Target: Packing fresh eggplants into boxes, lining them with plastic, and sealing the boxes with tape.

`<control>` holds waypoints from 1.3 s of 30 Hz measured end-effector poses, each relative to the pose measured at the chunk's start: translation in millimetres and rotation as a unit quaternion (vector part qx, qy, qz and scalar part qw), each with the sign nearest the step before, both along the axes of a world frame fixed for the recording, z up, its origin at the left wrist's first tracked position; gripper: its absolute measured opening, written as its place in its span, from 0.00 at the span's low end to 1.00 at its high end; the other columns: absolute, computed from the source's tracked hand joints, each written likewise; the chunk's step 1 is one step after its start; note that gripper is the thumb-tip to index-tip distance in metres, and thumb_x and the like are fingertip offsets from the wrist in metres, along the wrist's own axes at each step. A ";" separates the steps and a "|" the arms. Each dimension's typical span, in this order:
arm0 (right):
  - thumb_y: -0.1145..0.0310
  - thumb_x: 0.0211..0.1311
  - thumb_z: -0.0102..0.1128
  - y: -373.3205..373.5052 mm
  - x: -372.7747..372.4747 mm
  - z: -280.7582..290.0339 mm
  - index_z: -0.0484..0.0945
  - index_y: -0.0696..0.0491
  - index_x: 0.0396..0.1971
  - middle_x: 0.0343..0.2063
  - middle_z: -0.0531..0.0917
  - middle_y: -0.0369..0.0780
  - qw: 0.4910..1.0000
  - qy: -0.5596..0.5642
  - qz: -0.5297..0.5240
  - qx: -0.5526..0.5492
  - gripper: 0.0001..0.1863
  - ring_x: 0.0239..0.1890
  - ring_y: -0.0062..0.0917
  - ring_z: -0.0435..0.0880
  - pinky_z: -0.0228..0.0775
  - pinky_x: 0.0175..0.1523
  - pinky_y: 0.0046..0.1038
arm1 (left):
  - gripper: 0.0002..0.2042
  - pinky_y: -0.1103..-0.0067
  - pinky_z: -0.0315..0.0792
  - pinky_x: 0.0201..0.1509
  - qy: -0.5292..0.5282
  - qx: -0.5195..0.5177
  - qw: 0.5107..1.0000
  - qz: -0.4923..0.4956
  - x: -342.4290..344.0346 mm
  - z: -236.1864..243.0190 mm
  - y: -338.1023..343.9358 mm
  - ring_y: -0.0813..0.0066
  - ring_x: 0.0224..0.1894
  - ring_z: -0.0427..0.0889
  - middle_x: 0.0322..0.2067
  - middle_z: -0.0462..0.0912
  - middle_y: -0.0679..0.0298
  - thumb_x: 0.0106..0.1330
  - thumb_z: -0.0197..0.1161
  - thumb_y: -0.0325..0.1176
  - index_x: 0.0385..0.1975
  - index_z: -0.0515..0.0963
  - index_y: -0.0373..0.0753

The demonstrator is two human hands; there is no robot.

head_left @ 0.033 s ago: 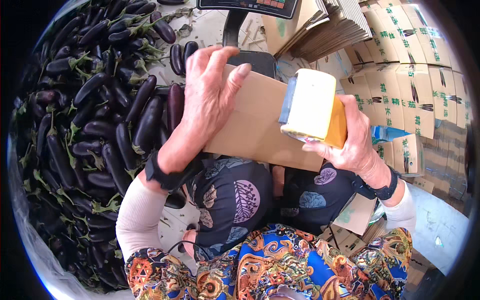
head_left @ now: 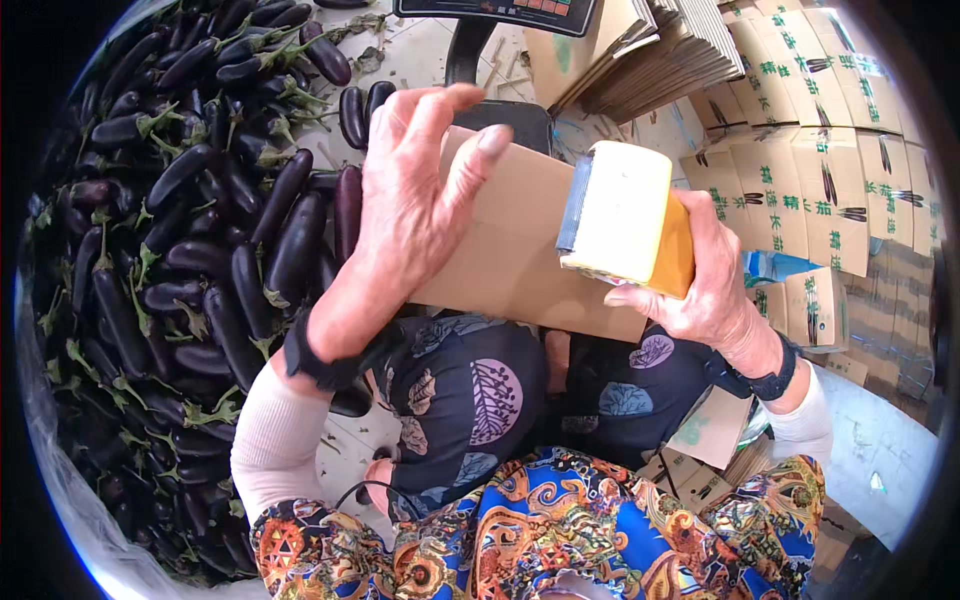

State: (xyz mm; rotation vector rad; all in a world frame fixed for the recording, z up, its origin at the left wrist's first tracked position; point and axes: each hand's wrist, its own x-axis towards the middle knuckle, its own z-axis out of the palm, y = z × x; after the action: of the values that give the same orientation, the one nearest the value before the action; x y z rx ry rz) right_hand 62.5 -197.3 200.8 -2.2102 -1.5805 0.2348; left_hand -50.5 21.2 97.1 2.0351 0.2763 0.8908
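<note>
Left hand lies flat on a brown cardboard box, fingers spread, pressing rather than gripping. Right hand is closed around a yellow tape dispenser, held against the box's right end. Box sits over the person's lap. Eggplant pile left, flat cartons stacked right.

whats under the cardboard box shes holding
Under the cardboard box show the person's knees in dark patterned trousers and, at its left edge, some eggplants. Whatever sits directly beneath the box's middle is covered.
</note>
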 end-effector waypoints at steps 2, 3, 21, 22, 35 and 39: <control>0.54 0.35 0.80 1.3 -2.0 1.2 0.66 0.59 0.45 0.31 0.79 0.47 1.000 0.002 0.001 -0.009 0.41 0.33 0.42 0.83 0.77 0.37 0.34 | 0.23 0.73 0.73 0.37 0.035 -0.222 0.968 -0.108 -9.9 33.2 -5.3 0.65 0.31 0.78 0.29 0.78 0.55 0.63 0.61 0.49 0.43 0.75 0.32; 0.53 0.35 0.80 2.3 -2.8 1.2 0.66 0.58 0.45 0.31 0.79 0.47 1.000 -0.002 -0.003 -0.011 0.41 0.33 0.42 0.83 0.77 0.37 0.34 | 0.24 0.75 0.73 0.35 0.064 -0.293 0.940 -0.162 -12.1 43.6 -7.9 0.68 0.28 0.78 0.26 0.79 0.55 0.63 0.61 0.50 0.42 0.75 0.31; 0.52 0.42 0.77 -38.6 6.1 -4.9 0.59 0.58 0.52 0.41 0.81 0.45 0.990 0.078 -0.087 -0.073 0.44 0.43 0.34 0.83 0.74 0.45 0.30 | 0.17 0.83 0.73 0.45 0.174 -0.559 0.723 -0.367 -10.3 29.1 -34.6 0.80 0.38 0.79 0.34 0.78 0.65 0.64 0.61 0.36 0.49 0.71 0.34; 0.52 0.43 0.77 -37.9 5.3 -3.8 0.58 0.58 0.54 0.41 0.81 0.45 0.987 0.098 -0.099 -0.080 0.45 0.42 0.34 0.83 0.75 0.46 0.30 | 0.20 0.84 0.72 0.44 0.160 -0.523 0.752 -0.367 -9.9 30.6 -38.8 0.81 0.37 0.78 0.33 0.77 0.66 0.61 0.64 0.36 0.50 0.70 0.33; 0.55 0.46 0.75 -48.1 3.0 -5.1 0.61 0.60 0.54 0.39 0.82 0.44 0.978 0.135 -0.127 -0.091 0.41 0.41 0.33 0.84 0.75 0.46 0.29 | 0.15 0.80 0.74 0.35 0.079 -0.369 0.884 -0.278 7.1 30.8 -61.4 0.78 0.31 0.78 0.27 0.78 0.62 0.62 0.62 0.30 0.45 0.70 0.31; 0.59 0.46 0.75 -47.9 1.5 -9.6 0.60 0.62 0.55 0.38 0.83 0.43 0.979 0.153 -0.128 -0.036 0.42 0.38 0.32 0.85 0.76 0.44 0.29 | 0.10 0.83 0.73 0.36 0.071 -0.327 0.899 -0.284 11.6 29.1 -62.8 0.82 0.30 0.77 0.27 0.79 0.63 0.64 0.61 0.30 0.40 0.74 0.31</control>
State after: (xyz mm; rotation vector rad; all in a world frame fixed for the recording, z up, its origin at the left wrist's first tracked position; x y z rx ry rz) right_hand 64.0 -245.2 191.2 -2.2729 -1.1304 0.5337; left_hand -38.9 -41.6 126.2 1.4178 0.0343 0.2259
